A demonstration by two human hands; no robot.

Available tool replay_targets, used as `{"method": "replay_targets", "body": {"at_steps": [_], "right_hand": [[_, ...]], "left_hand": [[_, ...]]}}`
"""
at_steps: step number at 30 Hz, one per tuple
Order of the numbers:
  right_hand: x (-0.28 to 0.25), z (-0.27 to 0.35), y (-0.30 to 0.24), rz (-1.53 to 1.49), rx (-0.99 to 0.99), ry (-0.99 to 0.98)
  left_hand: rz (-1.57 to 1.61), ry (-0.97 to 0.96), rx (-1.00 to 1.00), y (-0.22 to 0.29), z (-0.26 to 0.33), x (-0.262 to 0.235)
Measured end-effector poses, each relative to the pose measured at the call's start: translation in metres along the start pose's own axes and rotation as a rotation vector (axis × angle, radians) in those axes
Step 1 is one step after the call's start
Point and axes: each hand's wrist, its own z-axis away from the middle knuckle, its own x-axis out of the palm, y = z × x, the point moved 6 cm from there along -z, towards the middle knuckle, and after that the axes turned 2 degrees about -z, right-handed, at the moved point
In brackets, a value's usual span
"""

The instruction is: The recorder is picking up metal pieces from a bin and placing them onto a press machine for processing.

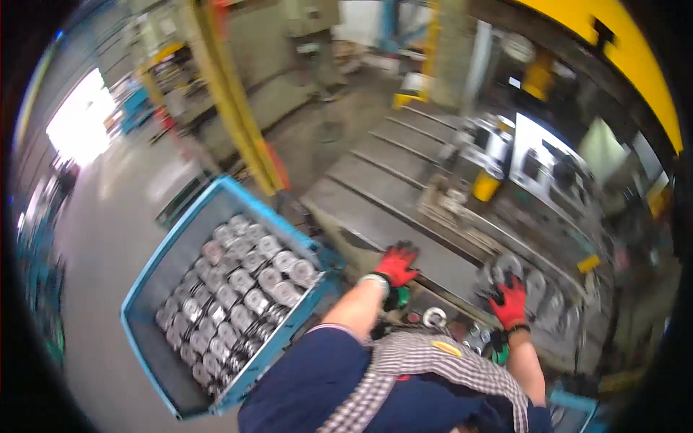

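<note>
In the head view, I look down at my two grips, both in red gloves with dark fingertips. My left grip [397, 265] has its fingers spread apart, with nothing held in it. It is at the near edge of the flat grey machine bed [390, 180], which has long grooves. I can't tell if it touches the bed.

My right grip [510, 302] reaches out to the right, with its fingertips at some round metal parts [535, 289]. I can't tell if it is clamped on one or just beside it. These shiny parts are bunched up around my right grip and off to its right.

Near me, between my two grips, there is a small metal ring [434, 317]. A green thing [402, 296] sits just under my left grip. Far past my right grip, a yellow tube [487, 185] stands on the machine.

On my left is a big blue bin [260, 208], sitting tilted in my view. Lots of round grey metal pieces [244, 280] are packed inside it in rows. A tall yellow post [238, 94] is past the bin. Far to the left, a bright doorway [85, 119] shines.
</note>
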Motion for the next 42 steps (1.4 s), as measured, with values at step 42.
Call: {"method": "replay_targets", "body": {"at_steps": [42], "right_hand": [[-0.245, -0.210, 0.208, -0.915, 0.401, 0.792]], "left_hand": [[-0.108, -0.137, -0.098, 0.015, 0.007, -0.014]]}}
